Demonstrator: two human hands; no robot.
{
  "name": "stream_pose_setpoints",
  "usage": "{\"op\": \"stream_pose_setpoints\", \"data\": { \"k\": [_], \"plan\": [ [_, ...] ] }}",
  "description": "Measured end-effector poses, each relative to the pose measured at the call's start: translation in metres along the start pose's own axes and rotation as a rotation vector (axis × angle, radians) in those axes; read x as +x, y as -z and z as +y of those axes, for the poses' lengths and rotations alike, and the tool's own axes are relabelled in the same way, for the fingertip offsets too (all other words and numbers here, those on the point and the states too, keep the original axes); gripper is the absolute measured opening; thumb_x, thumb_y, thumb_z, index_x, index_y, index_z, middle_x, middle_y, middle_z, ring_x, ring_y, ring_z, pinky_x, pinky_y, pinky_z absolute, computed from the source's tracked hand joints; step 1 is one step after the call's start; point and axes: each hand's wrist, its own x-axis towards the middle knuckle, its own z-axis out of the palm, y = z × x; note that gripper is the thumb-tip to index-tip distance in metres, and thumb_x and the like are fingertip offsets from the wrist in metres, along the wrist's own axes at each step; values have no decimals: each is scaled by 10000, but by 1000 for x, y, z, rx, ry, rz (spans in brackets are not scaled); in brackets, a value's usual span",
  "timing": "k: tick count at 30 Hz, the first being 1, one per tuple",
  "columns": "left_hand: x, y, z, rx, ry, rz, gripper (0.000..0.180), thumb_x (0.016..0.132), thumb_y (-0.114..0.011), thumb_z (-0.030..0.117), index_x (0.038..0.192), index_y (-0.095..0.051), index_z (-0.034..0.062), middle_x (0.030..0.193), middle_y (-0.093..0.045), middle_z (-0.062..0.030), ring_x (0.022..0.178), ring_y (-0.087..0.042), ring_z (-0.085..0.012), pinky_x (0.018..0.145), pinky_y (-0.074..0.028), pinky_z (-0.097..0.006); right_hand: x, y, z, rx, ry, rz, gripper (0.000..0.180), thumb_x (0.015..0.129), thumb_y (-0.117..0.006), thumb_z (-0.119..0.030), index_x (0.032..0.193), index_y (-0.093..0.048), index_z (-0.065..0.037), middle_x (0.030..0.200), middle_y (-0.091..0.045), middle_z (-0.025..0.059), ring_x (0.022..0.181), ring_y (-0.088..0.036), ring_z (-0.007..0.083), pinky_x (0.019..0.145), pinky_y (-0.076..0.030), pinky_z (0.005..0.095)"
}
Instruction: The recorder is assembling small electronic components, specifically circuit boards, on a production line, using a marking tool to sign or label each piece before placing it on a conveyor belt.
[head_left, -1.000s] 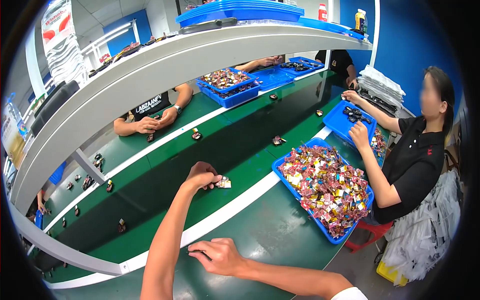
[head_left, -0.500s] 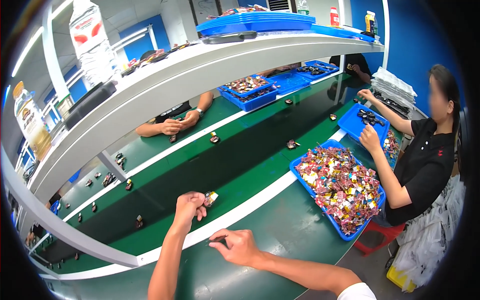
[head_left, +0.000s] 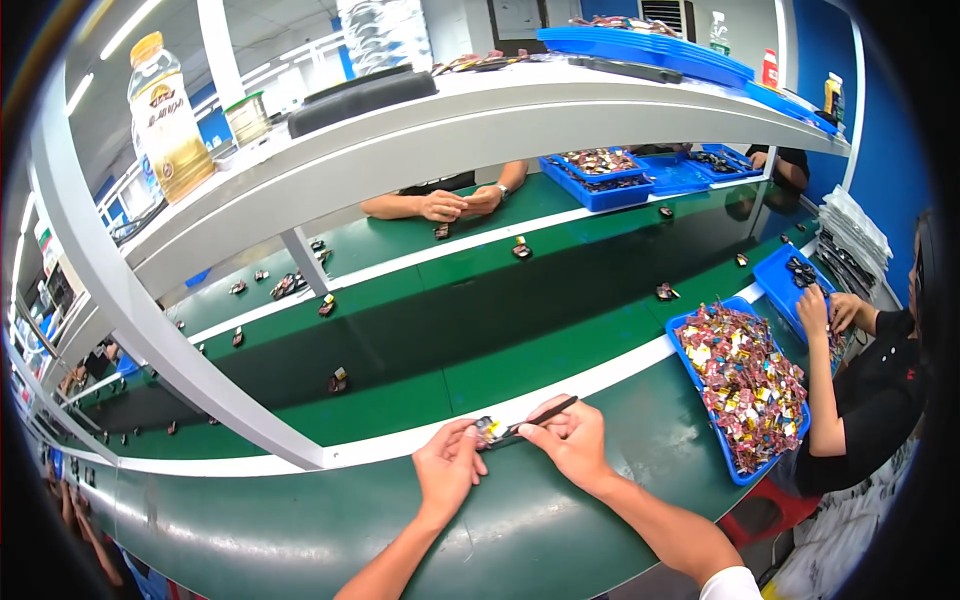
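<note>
Both hands are working close together above the white rail at the belt's near edge: the left hand is pinching a small part, and the right hand is gripping a thin black tool, its tip seeming to touch the part. This one looks under way to me, as it is being held up, not yet put down. Loose parts are lying scattered along the green belt, probably waiting; how many are finished, I cannot tell.

On the left, the near bench is shining under the lights, and a pale post is rising beside the shelf, where a bottle and a black case are standing. Far across, a co-worker's hands are coming together. Blue trays are sitting stacked on the shelf. On the right, a blue tray is holding a heap of similar parts, done or waiting, I cannot say. Beyond it, another co-worker's hands are working beside black pieces.
</note>
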Motion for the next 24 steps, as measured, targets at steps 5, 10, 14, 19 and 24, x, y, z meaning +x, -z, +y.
{"op": "stream_pose_setpoints", "data": {
  "k": [5, 10, 14, 19, 24],
  "plan": [
    [-6, -2, -1, 32, -57, -12, 177, 965, -626, 26, 1103, -675, -72, 778, -700, -98, 526, -608, -86, 416, -423, -212, -6, -4, -12, -341, 177, -60, 150, 817, -756, 54, 920, -653, 16, 812, -705, 45, 505, -449, -12, 466, -331, 173],
    [-4, -5, -1, 52, -70, 15, 168, 955, -636, 16, 1090, -680, -74, 748, -698, -84, 523, -605, -80, 436, -447, -217, -6, -1, -3, -419, 250, -64, 162, 809, -775, 33, 928, -669, 2, 744, -681, 12, 463, -414, -16, 433, -295, 184],
    [-4, -4, -2, 60, -80, 18, 155, 948, -645, 10, 1075, -684, -71, 741, -698, -85, 521, -602, -78, 457, -468, -220, -8, -2, 0, -470, 249, -57, 167, 807, -783, 23, 930, -672, 1, 694, -651, 4, 460, -416, -13, 431, -293, 187],
    [-4, -3, -2, 58, -93, -3, 163, 953, -640, 16, 1087, -678, -68, 747, -696, -92, 535, -608, -81, 449, -462, -223, -9, -2, -1, -538, 241, -67, 162, 807, -786, 18, 923, -674, 4, 661, -634, -5, 467, -420, -17, 436, -296, 183],
    [-4, -1, -2, 62, -93, -50, 178, 961, -633, 31, 1111, -676, -55, 752, -696, -97, 537, -617, -92, 429, -455, -230, -6, -3, -9, -175, -32, -42, 164, 837, -750, 61, 952, -636, 33, 780, -669, 26, 569, -481, -20, 482, -340, 166]
  ]
}}
